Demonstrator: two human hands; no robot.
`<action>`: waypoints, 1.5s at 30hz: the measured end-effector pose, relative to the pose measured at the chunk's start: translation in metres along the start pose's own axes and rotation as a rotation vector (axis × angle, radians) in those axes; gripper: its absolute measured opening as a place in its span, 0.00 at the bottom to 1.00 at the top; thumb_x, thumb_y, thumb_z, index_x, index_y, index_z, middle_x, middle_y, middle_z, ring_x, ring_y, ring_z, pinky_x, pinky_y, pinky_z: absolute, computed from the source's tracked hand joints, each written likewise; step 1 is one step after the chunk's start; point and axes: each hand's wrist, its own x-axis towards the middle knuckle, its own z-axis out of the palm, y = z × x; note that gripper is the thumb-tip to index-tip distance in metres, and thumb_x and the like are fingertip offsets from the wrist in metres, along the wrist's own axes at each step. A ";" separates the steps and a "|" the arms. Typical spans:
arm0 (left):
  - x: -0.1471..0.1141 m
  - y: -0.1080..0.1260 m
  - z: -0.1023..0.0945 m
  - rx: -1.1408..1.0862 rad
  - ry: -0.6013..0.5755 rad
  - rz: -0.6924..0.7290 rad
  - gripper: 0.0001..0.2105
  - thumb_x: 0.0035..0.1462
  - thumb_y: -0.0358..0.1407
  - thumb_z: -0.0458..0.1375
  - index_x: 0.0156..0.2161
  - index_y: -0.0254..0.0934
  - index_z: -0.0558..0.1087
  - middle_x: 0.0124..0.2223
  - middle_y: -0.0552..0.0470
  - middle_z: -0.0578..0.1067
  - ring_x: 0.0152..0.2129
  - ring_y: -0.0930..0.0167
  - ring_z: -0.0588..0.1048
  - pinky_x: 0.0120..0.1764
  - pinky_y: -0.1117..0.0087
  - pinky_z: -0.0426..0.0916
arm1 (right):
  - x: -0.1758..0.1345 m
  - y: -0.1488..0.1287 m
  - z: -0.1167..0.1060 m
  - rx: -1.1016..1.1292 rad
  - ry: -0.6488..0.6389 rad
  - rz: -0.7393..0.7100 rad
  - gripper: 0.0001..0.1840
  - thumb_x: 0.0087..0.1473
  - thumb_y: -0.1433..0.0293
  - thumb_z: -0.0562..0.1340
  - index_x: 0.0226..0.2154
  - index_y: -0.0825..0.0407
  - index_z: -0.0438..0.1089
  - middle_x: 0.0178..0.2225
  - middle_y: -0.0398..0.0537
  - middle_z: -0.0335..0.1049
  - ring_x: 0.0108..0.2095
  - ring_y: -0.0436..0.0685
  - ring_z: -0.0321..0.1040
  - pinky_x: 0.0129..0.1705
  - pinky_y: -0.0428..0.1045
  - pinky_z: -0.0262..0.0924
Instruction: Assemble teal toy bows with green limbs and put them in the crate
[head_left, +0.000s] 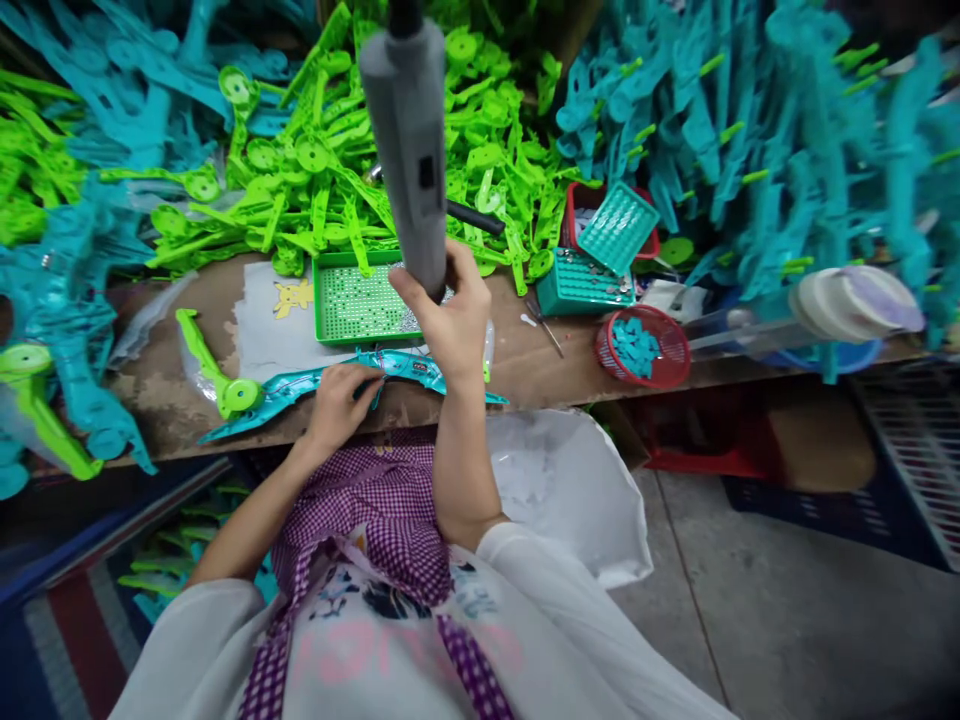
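Note:
In my right hand (459, 318) is a grey electric screwdriver (409, 150), held upright with my fingers wrapped round its lower body. Its tip is hidden behind the hand. My left hand (341, 400) rests on a long turquoise plastic part (292, 385) lying along the table's front edge, fingers pinched near its middle beside thin wires. Whether they hold a wire or the part's rim is too small to tell. Just behind the part stands a green tray (360, 335) with small metal pieces at its right end. A lime-green plastic arm (206, 360) lies at the part's left end.
Lime-green parts (300, 170) are heaped at the back, with turquoise parts (697, 120) piled right. A turquoise basket (581, 285), a red basket (649, 370) of small blue pieces and a thin screwdriver (547, 328) lie right of my hands. A white sack (577, 490) hangs below the edge.

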 end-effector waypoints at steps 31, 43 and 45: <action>0.064 0.005 -0.020 0.340 -0.401 0.079 0.10 0.64 0.35 0.53 0.36 0.35 0.76 0.40 0.43 0.75 0.36 0.64 0.74 0.35 0.66 0.67 | -0.136 0.067 -0.054 -0.714 -0.063 -0.234 0.07 0.60 0.70 0.59 0.41 0.51 0.71 0.40 0.49 0.78 0.43 0.55 0.73 0.52 0.55 0.60; -0.020 0.012 -0.042 -0.577 -0.029 -0.596 0.11 0.56 0.43 0.61 0.36 0.37 0.68 0.28 0.54 0.74 0.23 0.74 0.73 0.26 0.74 0.68 | -0.148 0.046 -0.027 -0.610 -0.145 -0.290 0.10 0.59 0.67 0.61 0.43 0.50 0.70 0.35 0.49 0.75 0.37 0.55 0.72 0.41 0.52 0.65; -0.018 0.014 -0.041 -0.688 -0.093 -0.623 0.12 0.57 0.44 0.61 0.37 0.37 0.69 0.29 0.54 0.75 0.23 0.74 0.74 0.24 0.75 0.68 | -0.147 0.042 -0.008 -0.596 -0.310 -0.328 0.15 0.60 0.62 0.61 0.46 0.52 0.69 0.32 0.48 0.75 0.32 0.53 0.71 0.36 0.50 0.65</action>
